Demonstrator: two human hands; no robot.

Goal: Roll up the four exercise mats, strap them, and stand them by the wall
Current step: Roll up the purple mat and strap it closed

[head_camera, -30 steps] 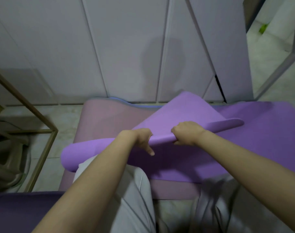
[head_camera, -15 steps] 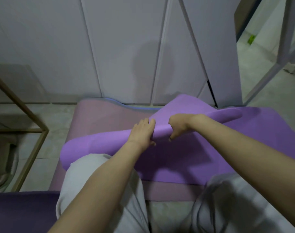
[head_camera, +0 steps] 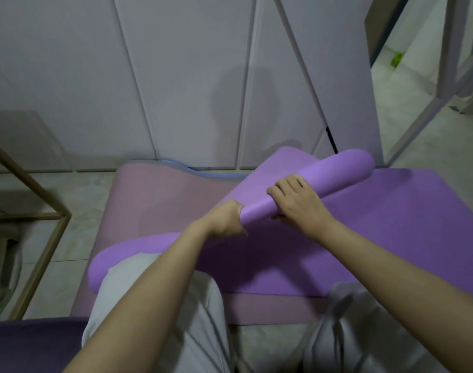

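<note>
a: what step is this?
b: rolling. the purple mat (head_camera: pixel 391 211) lies on the floor on top of a pink mat (head_camera: pixel 162 195). its near end is curled into a roll (head_camera: pixel 345 168). most of it lies flat, off to the right.
a: what are the hands doing?
b: the left hand (head_camera: pixel 226 220) is wrapped round the roll near its middle. the right hand (head_camera: pixel 297 204) is just beside it, fingers curled over the top and thumb tucked under. both are clamped on the roll.
a: how far along is the job?
b: early, i think. i see no mat all rolled up, no strap, and none of the 4 standing by the wall (head_camera: pixel 176 76).
a: what comes next?
b: i think the hands must push the roll over the flat part, tight and straight. the roll sits slanted now, its far end near the wall and its near end by the left knee (head_camera: pixel 154 292). rolled crooked, the ends may poke out like a cone.
a: what else is there?
b: a thin blue edge (head_camera: pixel 176 164) peeks out from under the pink mat, maybe 1 more mat. a dark purple mat (head_camera: pixel 28 343) lies at the bottom left. a gold frame (head_camera: pixel 41 232) stands on the left.
a: what gets in the way?
b: the wall is close ahead, and the knees sit near the roll. the pink mat under it could slide too.
</note>
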